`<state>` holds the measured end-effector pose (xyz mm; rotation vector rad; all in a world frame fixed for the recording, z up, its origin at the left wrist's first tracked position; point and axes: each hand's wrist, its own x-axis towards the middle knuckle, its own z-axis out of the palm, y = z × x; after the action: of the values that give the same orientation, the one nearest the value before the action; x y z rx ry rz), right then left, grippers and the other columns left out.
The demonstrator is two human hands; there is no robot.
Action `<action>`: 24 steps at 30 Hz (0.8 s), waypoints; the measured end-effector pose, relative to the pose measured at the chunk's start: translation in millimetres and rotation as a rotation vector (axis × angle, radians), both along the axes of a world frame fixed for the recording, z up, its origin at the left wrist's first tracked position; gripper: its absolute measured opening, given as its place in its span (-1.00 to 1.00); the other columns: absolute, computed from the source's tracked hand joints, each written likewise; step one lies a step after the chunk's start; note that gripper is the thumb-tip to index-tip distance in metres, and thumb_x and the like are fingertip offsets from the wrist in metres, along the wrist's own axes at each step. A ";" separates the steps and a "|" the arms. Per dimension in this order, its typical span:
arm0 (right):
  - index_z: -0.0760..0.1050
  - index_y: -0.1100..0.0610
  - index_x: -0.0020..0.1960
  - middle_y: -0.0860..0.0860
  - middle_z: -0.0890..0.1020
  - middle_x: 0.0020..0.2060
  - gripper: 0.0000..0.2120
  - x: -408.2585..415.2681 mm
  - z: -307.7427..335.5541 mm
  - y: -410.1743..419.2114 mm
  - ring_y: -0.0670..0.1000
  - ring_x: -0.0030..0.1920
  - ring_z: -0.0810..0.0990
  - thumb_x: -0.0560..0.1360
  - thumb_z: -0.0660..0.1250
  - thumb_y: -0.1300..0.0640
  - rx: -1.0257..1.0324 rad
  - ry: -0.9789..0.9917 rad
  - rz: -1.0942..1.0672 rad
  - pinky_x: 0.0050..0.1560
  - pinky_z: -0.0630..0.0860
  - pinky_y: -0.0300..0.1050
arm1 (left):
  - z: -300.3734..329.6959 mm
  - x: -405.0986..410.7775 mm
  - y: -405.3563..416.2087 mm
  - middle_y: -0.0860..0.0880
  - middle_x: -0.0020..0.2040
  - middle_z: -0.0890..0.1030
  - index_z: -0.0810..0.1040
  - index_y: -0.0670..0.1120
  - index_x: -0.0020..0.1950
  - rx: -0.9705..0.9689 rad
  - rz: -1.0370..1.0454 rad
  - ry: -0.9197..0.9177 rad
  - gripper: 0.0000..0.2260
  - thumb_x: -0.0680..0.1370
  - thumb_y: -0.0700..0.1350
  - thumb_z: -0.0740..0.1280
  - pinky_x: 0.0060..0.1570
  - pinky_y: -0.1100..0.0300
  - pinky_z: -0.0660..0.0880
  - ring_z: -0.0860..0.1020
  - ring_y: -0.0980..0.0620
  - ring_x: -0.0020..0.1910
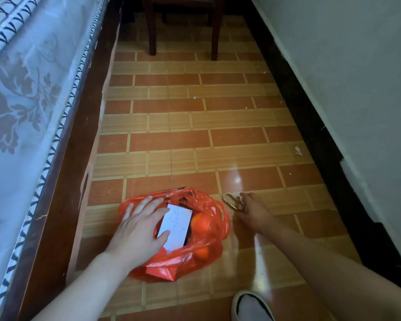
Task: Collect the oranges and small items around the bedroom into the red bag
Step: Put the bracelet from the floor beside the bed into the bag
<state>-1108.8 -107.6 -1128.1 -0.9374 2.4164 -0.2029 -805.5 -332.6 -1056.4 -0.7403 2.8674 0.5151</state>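
Red bag (pixel 202 228) on tiled floor (pixel 195 126) beside bed (pixel 21 100), mouth open. Left hand (pixel 139 225), fingers spread flat, presses bag's near side, thumb against white card (pixel 175 229) lying inside. Oranges (pixel 200 222) visible in bag, right of card. Further right, right hand (pixel 252 210) pinches gold braided cord loop (pixel 232 201) just beside bag; grip blurred, appears closed on it. Step in hand, by judgement: gathering small item. Next: carry cord left over open mouth, release inside.
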 end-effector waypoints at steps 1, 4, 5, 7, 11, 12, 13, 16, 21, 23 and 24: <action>0.29 0.10 0.55 0.09 0.45 0.38 -0.36 0.8 -1.6 -2.0 0.18 0.36 0.44 0.53 0.39 0.01 0.032 0.000 0.017 0.34 0.44 0.07 | 5.4 2.2 2.3 0.19 0.64 0.23 0.29 0.21 0.60 0.002 0.014 0.004 -0.38 0.56 0.32 0.26 0.50 0.15 0.04 0.17 0.12 0.63; 0.40 0.07 0.39 0.07 0.48 0.23 -0.57 8.6 -7.2 -8.1 0.17 0.24 0.49 0.57 0.33 -0.01 0.100 0.086 0.098 0.17 0.51 0.08 | 26.2 -0.3 10.3 0.15 0.63 0.27 0.37 0.15 0.58 0.029 0.023 0.030 -0.46 0.61 0.19 0.31 0.54 0.12 0.01 0.17 0.07 0.63; 0.42 0.08 0.33 0.07 0.48 0.20 -0.64 11.0 -9.1 -10.1 0.16 0.21 0.50 0.58 0.32 -0.01 0.098 0.101 0.114 0.14 0.52 0.08 | 31.9 -0.5 12.0 0.16 0.62 0.27 0.38 0.14 0.57 0.029 0.021 0.028 -0.49 0.62 0.17 0.30 0.59 0.07 0.01 0.15 0.07 0.64; 0.45 0.09 0.24 0.07 0.47 0.17 -0.75 14.1 -10.3 -12.3 0.16 0.20 0.50 0.60 0.30 0.06 0.087 0.111 0.092 0.13 0.52 0.08 | 35.6 0.5 12.9 0.15 0.61 0.30 0.41 0.14 0.55 0.040 0.030 0.029 -0.52 0.63 0.15 0.29 0.63 -0.02 0.05 0.15 0.07 0.64; 0.48 0.10 0.18 0.06 0.49 0.12 -0.84 18.7 -9.5 -11.4 0.14 0.15 0.52 0.63 0.24 0.11 0.031 0.086 0.007 0.06 0.48 0.03 | 38.8 3.2 10.9 0.14 0.56 0.38 0.46 0.12 0.51 0.071 0.040 0.046 -0.56 0.62 0.10 0.31 0.59 0.03 0.14 0.23 0.06 0.60; 0.50 0.10 0.15 0.06 0.50 0.10 -0.84 20.0 -7.5 -10.5 0.14 0.11 0.53 0.65 0.23 0.06 -0.002 0.078 -0.029 0.05 0.48 0.02 | 39.9 3.4 11.1 0.14 0.55 0.40 0.47 0.11 0.51 0.071 0.042 0.060 -0.56 0.62 0.09 0.32 0.58 0.05 0.15 0.24 0.07 0.59; 0.51 0.08 0.09 0.04 0.52 0.05 -0.80 21.1 -4.2 -9.7 0.11 0.05 0.55 0.67 0.22 -0.02 -0.066 0.066 -0.083 0.02 0.50 0.02 | 42.3 3.4 11.0 0.13 0.54 0.41 0.48 0.10 0.50 0.073 0.046 0.068 -0.57 0.62 0.08 0.32 0.57 0.06 0.16 0.26 0.07 0.58; 0.47 0.01 -0.09 -0.04 0.52 -0.09 -0.82 22.8 14.2 -11.8 -0.02 -0.17 0.53 0.63 0.33 -0.05 -0.312 0.022 -0.202 -0.11 0.50 -0.02 | 44.9 3.1 8.4 0.12 0.51 0.45 0.51 0.07 0.48 0.071 0.059 0.107 -0.59 0.62 0.06 0.33 0.56 0.05 0.24 0.30 0.08 0.55; 0.56 -0.01 0.03 -0.16 0.52 -0.06 -0.83 29.6 71.8 -29.9 -0.17 -0.12 0.54 0.54 0.45 0.22 -0.563 -0.014 0.034 -0.09 0.46 -0.20 | 57.6 -1.9 5.8 0.14 0.43 0.49 0.45 0.08 0.51 0.089 0.105 0.200 -0.57 0.63 0.02 0.35 0.48 0.07 0.36 0.35 0.13 0.47; 0.60 0.05 0.09 -0.13 0.52 -0.02 -0.86 40.2 95.8 -41.1 -0.14 -0.10 0.54 0.55 0.45 0.19 -0.615 0.012 0.182 -0.04 0.51 -0.19 | 65.1 -4.8 7.5 0.15 0.45 0.48 0.36 0.10 0.56 0.109 0.133 0.236 -0.50 0.63 0.04 0.37 0.47 0.05 0.39 0.34 0.14 0.48; 0.60 0.06 0.11 -0.11 0.53 -0.01 -0.87 48.8 107.7 -47.4 -0.13 -0.08 0.54 0.56 0.44 0.16 -0.630 0.024 0.254 -0.03 0.50 -0.20 | 68.7 -6.3 8.5 0.17 0.45 0.47 0.30 0.12 0.59 0.125 0.144 0.248 -0.45 0.62 0.06 0.38 0.46 0.06 0.40 0.34 0.14 0.49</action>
<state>-1060.0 -155.0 -1020.4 -1.5073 2.2515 -0.8935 -811.8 -324.1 -987.7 -0.9263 2.9818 0.8525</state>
